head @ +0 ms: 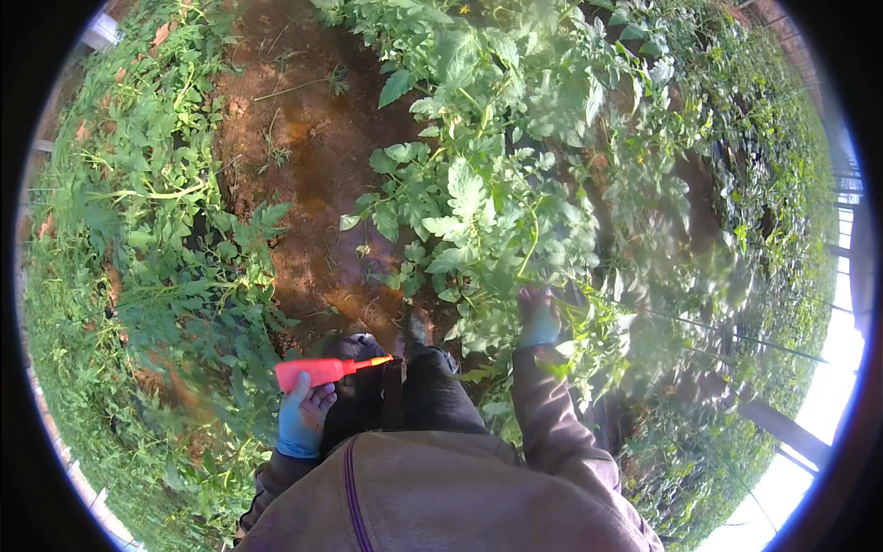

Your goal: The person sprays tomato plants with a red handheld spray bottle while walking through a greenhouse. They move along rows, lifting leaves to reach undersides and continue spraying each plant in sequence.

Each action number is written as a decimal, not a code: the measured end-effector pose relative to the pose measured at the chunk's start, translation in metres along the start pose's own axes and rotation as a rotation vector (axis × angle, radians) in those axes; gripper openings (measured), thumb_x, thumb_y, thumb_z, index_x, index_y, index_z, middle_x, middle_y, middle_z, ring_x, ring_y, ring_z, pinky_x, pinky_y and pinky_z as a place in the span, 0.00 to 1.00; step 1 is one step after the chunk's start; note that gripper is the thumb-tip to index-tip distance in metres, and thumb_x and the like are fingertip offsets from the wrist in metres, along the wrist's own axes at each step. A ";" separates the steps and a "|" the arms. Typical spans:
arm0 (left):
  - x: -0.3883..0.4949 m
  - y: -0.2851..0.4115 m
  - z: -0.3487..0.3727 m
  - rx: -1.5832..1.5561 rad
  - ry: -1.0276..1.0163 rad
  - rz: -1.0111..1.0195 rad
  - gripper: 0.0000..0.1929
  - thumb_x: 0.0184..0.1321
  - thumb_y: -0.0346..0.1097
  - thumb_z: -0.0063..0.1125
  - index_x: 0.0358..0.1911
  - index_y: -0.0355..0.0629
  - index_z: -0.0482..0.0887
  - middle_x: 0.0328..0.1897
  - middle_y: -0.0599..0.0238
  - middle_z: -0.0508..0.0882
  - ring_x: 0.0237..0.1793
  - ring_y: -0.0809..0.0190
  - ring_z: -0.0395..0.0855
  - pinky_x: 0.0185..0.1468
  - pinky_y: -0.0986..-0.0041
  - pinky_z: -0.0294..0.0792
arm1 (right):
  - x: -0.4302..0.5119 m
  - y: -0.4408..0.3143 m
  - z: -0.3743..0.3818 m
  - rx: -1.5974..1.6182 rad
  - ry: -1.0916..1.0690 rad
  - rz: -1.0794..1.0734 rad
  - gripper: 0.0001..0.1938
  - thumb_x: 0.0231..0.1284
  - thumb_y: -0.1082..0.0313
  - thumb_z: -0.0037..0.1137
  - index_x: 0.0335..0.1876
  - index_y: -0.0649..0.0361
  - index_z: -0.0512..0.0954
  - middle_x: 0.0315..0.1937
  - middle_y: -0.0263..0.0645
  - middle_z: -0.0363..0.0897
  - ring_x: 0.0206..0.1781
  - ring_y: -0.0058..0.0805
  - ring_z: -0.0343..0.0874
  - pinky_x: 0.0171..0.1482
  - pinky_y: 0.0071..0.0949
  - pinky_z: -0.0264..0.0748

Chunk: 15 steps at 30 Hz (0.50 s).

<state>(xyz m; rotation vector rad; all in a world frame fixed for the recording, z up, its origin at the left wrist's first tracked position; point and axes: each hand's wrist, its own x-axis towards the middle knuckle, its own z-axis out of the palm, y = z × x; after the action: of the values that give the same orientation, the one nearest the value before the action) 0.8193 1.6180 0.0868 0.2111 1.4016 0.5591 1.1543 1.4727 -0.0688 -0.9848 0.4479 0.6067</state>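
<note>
My left hand [303, 414], in a bluish glove, grips a red squeeze bottle [314, 373] with a long yellow-orange nozzle. The bottle lies nearly level, its nozzle pointing right over my dark trousers. My right hand [539, 319], also partly covered in light blue, reaches among the leaves and stems of a tomato plant [455, 228] on the right. Foliage hides part of its fingers, and whether they hold a stem cannot be told.
A strip of bare reddish soil [303, 159] runs ahead between two leafy rows. Another row of tomato plants [159, 234] grows at the left. Thin lines [731, 334] cross the foliage at the right. A beam [786, 431] stands at the lower right.
</note>
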 end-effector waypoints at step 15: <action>0.046 0.115 0.032 -0.103 -0.236 0.099 0.10 0.52 0.40 0.50 0.35 0.45 0.72 0.31 0.65 0.77 0.32 0.65 0.75 0.36 0.73 0.67 | -0.025 0.035 -0.011 -0.528 -0.561 0.026 0.20 0.56 0.53 0.34 0.49 0.57 0.62 0.41 0.38 0.64 0.48 0.30 0.63 0.45 0.28 0.59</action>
<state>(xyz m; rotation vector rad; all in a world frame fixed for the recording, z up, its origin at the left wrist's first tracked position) 0.8255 1.7444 0.1050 0.2562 1.1351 0.6644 1.1115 1.4707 -0.0818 -1.2449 -0.2141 1.0154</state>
